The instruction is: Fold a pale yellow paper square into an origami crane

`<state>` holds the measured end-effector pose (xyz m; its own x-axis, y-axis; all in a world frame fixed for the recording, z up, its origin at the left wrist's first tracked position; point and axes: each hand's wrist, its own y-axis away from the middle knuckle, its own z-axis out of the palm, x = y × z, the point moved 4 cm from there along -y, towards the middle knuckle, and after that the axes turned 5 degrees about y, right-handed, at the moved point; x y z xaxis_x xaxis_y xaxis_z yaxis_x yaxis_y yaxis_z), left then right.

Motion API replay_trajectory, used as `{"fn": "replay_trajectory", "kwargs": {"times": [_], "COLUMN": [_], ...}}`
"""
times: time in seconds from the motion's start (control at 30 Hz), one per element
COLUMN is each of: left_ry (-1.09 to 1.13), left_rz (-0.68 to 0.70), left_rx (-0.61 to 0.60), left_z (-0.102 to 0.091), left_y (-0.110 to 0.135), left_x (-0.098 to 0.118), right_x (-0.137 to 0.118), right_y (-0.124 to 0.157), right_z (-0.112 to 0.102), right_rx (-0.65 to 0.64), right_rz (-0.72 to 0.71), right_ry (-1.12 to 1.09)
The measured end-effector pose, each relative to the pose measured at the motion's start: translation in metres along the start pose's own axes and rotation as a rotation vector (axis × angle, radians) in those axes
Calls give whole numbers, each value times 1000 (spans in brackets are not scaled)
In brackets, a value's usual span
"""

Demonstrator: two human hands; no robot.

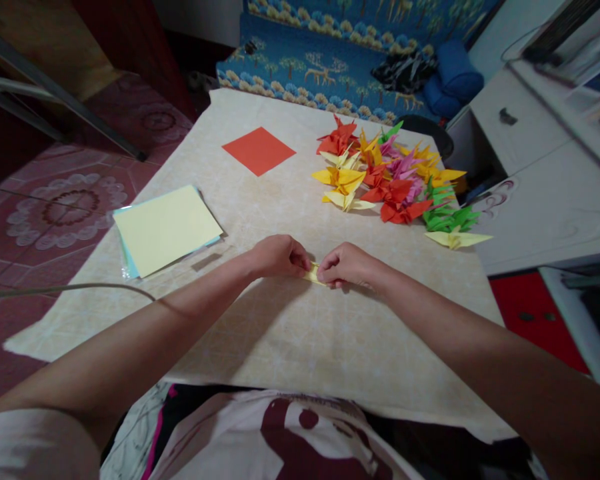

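Note:
Near the middle of the table a small folded piece of pale yellow paper [312, 273] lies between my two hands. My left hand [282, 256] is closed on its left end, fingers curled and partly hidden. On the other end, my right hand [347, 266] pinches the paper between thumb and fingers. Both hands rest low at the cloth, close together. Most of the paper is covered by the fingers, so its exact folded shape cannot be made out.
Several folded paper cranes [393, 177] in red, yellow, pink and green crowd the table's back right. A red square sheet [259, 151] lies at the back left. A stack of pale yellow paper [167, 230] sits left on plastic wrapping. A cable [80, 287] crosses by my left forearm.

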<state>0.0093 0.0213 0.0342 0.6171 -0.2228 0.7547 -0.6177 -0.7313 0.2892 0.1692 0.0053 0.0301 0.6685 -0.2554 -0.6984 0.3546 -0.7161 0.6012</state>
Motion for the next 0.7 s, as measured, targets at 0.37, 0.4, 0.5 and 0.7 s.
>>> {"fn": "replay_trajectory", "kwargs": {"times": [0.37,0.4,0.5,0.7], "left_ry": [-172,-187,-206,-228], "left_rz": [-64,-68,-99,-158], "left_rx": [78,81,79,70], "left_z": [0,0,0,-3], "left_y": [1,1,1,-1], "left_x": [6,7,8,13], "right_x": [-6,-7,-12,-20], "right_y": [0,1,1,-1], "right_z": [4,5,5,5], "right_rx": [13,11,1,-32], "right_rz": [118,132,149,175], "right_ry": [80,86,115,210]}}
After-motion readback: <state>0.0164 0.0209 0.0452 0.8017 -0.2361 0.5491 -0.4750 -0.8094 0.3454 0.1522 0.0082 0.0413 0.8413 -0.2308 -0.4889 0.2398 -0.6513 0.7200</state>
